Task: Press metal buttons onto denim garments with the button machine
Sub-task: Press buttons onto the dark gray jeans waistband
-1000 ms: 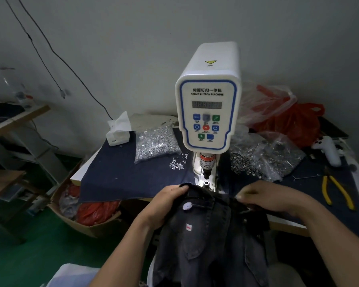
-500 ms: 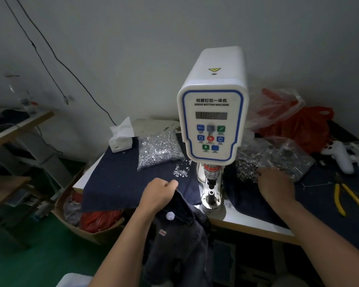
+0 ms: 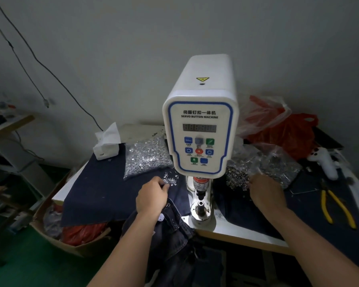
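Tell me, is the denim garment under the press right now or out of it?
Out. The denim garment hangs off the table edge beside the machine's lower die, which stands bare.

Dim light falls over my corner: a plain grey wall with a black cable trailing down it, green floor below, and a wooden shelf off to my left.

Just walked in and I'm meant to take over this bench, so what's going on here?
A person is loading up for a press on the servo button machine. The left hand reaches into loose silver pieces on the dark cloth, and the right hand picks at the darker ring-shaped pieces. The denim garment hangs off the table edge, not under the press.
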